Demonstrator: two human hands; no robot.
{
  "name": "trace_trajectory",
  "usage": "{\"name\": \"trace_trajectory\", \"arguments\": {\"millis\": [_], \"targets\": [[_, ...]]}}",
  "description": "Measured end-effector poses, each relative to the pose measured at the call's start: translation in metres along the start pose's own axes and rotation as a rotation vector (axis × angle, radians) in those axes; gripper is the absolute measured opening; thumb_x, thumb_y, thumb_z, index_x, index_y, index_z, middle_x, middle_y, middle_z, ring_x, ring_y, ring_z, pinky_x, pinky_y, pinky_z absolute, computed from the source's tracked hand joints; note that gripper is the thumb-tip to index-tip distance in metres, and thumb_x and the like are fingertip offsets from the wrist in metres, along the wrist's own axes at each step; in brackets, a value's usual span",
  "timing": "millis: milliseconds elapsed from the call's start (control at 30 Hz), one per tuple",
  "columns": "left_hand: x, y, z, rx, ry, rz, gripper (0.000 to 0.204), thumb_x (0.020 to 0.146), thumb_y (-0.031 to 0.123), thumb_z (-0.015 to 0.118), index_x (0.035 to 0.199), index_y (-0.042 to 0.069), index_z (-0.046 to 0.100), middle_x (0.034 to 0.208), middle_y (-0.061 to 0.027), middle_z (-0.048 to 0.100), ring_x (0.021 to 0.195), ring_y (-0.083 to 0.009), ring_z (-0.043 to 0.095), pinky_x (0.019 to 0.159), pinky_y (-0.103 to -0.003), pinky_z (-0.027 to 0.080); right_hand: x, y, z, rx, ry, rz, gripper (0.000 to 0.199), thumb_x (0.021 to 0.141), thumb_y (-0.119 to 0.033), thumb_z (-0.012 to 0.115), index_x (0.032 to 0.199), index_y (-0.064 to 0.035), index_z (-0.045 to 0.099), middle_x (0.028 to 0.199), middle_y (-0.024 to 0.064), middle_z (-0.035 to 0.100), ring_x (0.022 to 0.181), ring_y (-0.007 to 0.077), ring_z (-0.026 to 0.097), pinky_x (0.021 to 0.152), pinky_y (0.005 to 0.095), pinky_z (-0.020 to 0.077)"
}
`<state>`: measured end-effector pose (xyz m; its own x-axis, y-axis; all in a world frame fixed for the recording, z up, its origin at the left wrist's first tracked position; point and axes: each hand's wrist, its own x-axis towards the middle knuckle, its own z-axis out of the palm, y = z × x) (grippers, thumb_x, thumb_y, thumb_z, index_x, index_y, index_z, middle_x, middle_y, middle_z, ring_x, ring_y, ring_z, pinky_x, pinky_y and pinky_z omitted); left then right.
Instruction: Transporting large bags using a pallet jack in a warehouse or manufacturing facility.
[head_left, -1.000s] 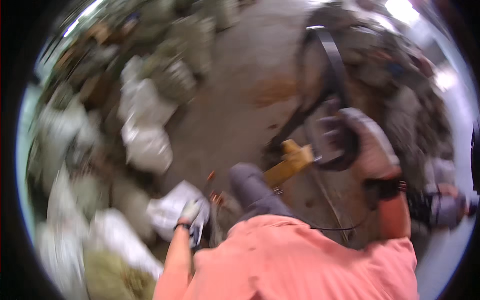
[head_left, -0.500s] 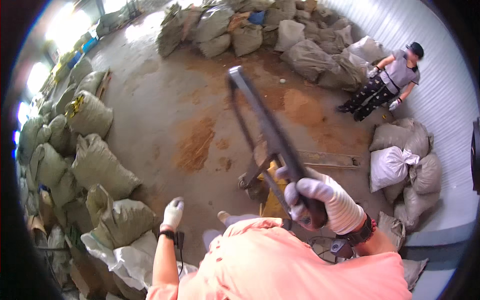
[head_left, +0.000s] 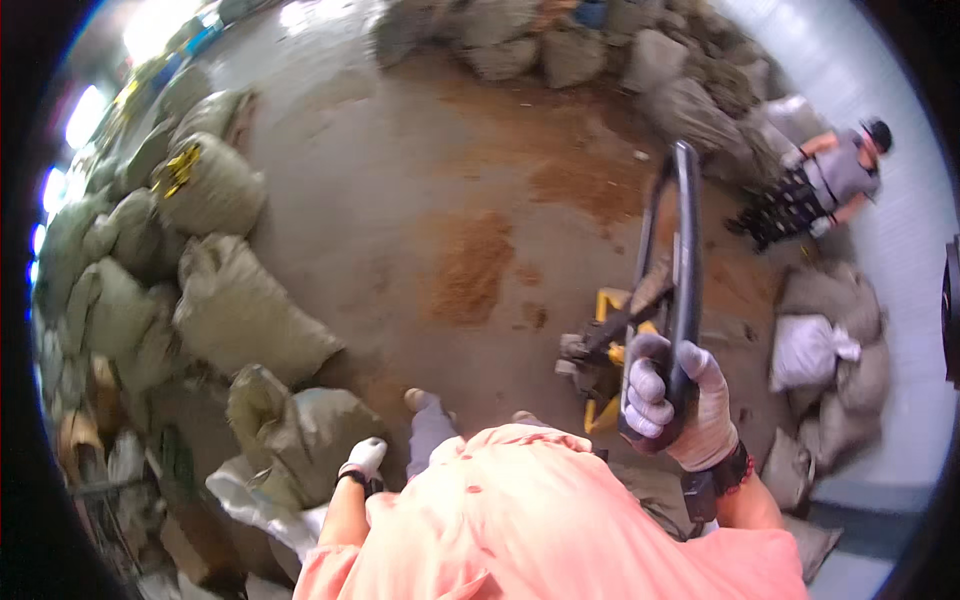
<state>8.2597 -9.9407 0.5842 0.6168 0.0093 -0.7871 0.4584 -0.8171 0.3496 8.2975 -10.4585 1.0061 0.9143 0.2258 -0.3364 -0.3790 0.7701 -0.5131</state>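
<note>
My right hand (head_left: 700, 412), in a white and grey glove, is wrapped round the black loop handle (head_left: 686, 240) of a pallet jack. The handle stands up at my right front, its far end pointing away from me. Below it shows part of the jack's yellow body (head_left: 598, 412), with dark wheel parts (head_left: 580, 355) to its left. My left hand (head_left: 364, 457), gloved in white, hangs low at my left side beside a sack (head_left: 335, 430). Its fingers look curled in, and nothing shows in them.
Stuffed sacks (head_left: 245, 315) line the left side, and more are heaped at the far side (head_left: 700, 110). Several sacks, one of them white (head_left: 805, 352), lie by the right wall. A person (head_left: 820, 185) stands there. Brown dirt (head_left: 470, 265) stains the concrete floor.
My view has turned left, so the scene sits further right. The handle has swung from leaning left to nearly straight ahead, still in my right hand. My left hand has dropped lower.
</note>
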Motion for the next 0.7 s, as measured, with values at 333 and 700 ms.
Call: {"name": "trace_trajectory", "arguments": {"millis": [333,700], "targets": [[0.071,-0.034,-0.186,-0.091,0.087,-0.023,0.038,0.093,0.034,0.053,0.115,0.008,0.07,0.118,-0.0165,0.069,0.114,-0.0333,0.064,0.096,-0.042,0.049,0.17,0.083,0.096,-0.043,0.384,0.083,0.028,0.087,-0.03,0.065,0.105,-0.0096,0.066,0.072,0.0024,0.057,0.054,0.0145,0.047,0.052,0.0326,0.0398],[0.243,0.021,-0.354,-0.138,-0.098,-0.022,0.043,0.092,0.036,0.051,0.12,0.008,0.068,0.123,-0.0165,0.068,0.12,-0.0328,0.06,0.103,-0.04,0.046,0.437,0.093,0.134,0.134,0.323,0.198,0.022,0.079,-0.022,0.06,0.094,-0.0126,0.073,0.067,0.0025,0.052,0.061,0.0212,0.046,0.065,0.0399,0.0406]]}}
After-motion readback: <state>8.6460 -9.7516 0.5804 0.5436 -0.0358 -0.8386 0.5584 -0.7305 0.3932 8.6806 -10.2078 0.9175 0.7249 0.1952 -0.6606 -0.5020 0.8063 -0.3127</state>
